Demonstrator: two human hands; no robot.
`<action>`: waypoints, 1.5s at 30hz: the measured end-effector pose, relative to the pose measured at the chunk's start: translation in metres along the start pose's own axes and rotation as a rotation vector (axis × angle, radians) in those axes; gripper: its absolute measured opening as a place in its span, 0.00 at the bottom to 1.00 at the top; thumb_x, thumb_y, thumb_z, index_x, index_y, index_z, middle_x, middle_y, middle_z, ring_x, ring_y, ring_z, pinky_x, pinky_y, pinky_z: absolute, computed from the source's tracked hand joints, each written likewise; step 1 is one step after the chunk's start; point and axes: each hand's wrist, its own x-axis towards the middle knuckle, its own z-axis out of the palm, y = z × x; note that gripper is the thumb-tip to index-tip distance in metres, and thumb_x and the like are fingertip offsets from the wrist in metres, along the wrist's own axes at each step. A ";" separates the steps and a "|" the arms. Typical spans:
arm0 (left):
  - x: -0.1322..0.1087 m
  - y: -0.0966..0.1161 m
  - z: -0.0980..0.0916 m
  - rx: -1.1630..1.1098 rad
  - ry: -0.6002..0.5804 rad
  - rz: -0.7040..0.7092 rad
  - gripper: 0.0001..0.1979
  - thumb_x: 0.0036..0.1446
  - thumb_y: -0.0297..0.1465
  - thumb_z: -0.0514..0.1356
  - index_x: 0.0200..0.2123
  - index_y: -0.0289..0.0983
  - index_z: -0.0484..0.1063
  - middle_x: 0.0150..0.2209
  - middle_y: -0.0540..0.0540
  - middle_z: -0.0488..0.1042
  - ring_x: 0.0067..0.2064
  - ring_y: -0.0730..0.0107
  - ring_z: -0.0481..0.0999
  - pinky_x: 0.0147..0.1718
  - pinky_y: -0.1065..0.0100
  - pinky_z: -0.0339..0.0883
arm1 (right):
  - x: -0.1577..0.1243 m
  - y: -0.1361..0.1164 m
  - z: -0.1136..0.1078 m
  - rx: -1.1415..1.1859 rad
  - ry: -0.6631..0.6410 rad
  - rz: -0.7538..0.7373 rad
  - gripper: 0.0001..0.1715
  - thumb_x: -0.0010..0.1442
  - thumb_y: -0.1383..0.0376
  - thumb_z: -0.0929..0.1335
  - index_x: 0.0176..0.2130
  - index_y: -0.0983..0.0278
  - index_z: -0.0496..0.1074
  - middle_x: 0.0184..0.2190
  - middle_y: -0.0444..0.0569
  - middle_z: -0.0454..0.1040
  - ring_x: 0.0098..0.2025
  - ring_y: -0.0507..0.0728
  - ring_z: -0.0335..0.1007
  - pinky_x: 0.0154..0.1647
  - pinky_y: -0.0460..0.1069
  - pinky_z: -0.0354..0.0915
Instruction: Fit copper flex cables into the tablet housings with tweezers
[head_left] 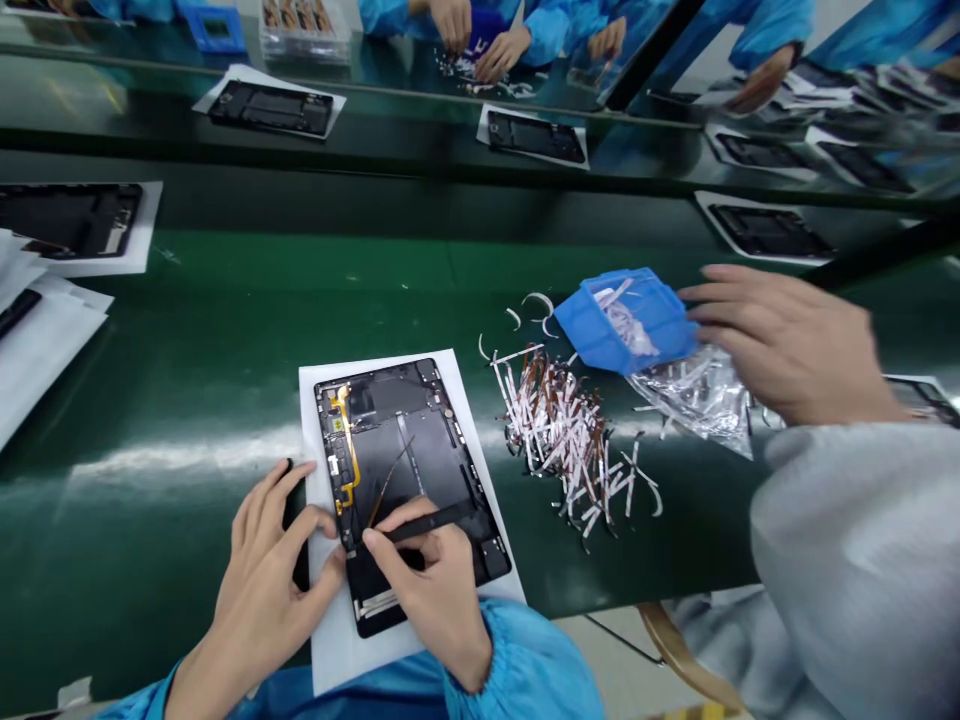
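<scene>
Left hand (274,575) half-open, thumb at tablet housing (446,465); right hand (442,595) above it, pinching black tool (448,516).

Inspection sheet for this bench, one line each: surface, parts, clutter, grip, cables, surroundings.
Surface: green table, glossy, with glare.
Parts: open shell on white paper.
Clutter: heap of loose strips beside the shell; blue bin with more strips inside; clear bag next to it.
Grip: right hand pinches a slim black tool over the shell; left hand at the shell's left edge, holding nothing visible.
Cables: yellow ribbon inside the shell; thin dark line below the table edge, can't tell what.
Surroundings: co-worker's hand at the bin; more shells on paper further back.
</scene>
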 end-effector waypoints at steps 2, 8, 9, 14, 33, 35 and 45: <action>0.001 0.001 0.000 0.003 -0.005 -0.002 0.02 0.58 0.31 0.56 0.35 0.42 0.68 0.65 0.41 0.58 0.69 0.42 0.49 0.58 0.38 0.55 | -0.001 0.000 0.000 -0.005 -0.012 -0.003 0.06 0.55 0.65 0.72 0.30 0.64 0.73 0.28 0.44 0.73 0.29 0.52 0.76 0.31 0.44 0.75; 0.000 0.000 0.001 0.025 -0.023 0.002 0.01 0.58 0.31 0.56 0.36 0.41 0.66 0.66 0.39 0.55 0.70 0.42 0.46 0.57 0.37 0.56 | 0.000 0.000 0.001 -0.023 0.006 -0.010 0.05 0.56 0.66 0.72 0.30 0.64 0.73 0.28 0.44 0.73 0.29 0.52 0.75 0.30 0.44 0.74; 0.000 0.000 0.001 0.032 -0.027 0.004 0.01 0.59 0.31 0.56 0.36 0.41 0.66 0.66 0.38 0.54 0.70 0.42 0.45 0.57 0.37 0.57 | 0.000 0.000 0.001 -0.024 0.007 -0.009 0.05 0.56 0.66 0.72 0.30 0.64 0.73 0.27 0.44 0.73 0.29 0.52 0.75 0.30 0.44 0.74; -0.002 0.000 0.002 0.064 -0.049 0.024 0.03 0.61 0.32 0.55 0.38 0.40 0.65 0.69 0.36 0.49 0.71 0.41 0.41 0.57 0.36 0.56 | 0.002 -0.002 0.001 -0.031 -0.026 0.008 0.05 0.56 0.66 0.72 0.30 0.64 0.73 0.27 0.44 0.73 0.29 0.52 0.76 0.31 0.44 0.75; -0.002 0.001 0.003 0.071 -0.065 0.025 0.05 0.65 0.34 0.52 0.39 0.40 0.64 0.69 0.36 0.50 0.72 0.44 0.41 0.59 0.39 0.54 | 0.006 -0.002 -0.003 0.032 -0.085 0.040 0.04 0.53 0.67 0.74 0.29 0.64 0.76 0.27 0.44 0.77 0.29 0.52 0.77 0.31 0.42 0.75; -0.002 0.001 0.003 0.079 -0.054 0.027 0.06 0.65 0.35 0.52 0.39 0.39 0.65 0.69 0.36 0.50 0.72 0.43 0.42 0.60 0.39 0.53 | 0.006 -0.002 -0.003 0.028 -0.074 0.019 0.03 0.53 0.67 0.74 0.29 0.64 0.76 0.27 0.44 0.77 0.29 0.52 0.77 0.31 0.42 0.75; -0.002 0.003 0.009 0.155 -0.032 0.101 0.05 0.64 0.31 0.52 0.38 0.36 0.65 0.67 0.31 0.56 0.71 0.43 0.45 0.63 0.42 0.52 | 0.005 0.001 -0.001 0.006 -0.058 0.006 0.03 0.56 0.66 0.73 0.31 0.63 0.75 0.28 0.44 0.76 0.30 0.52 0.77 0.32 0.43 0.74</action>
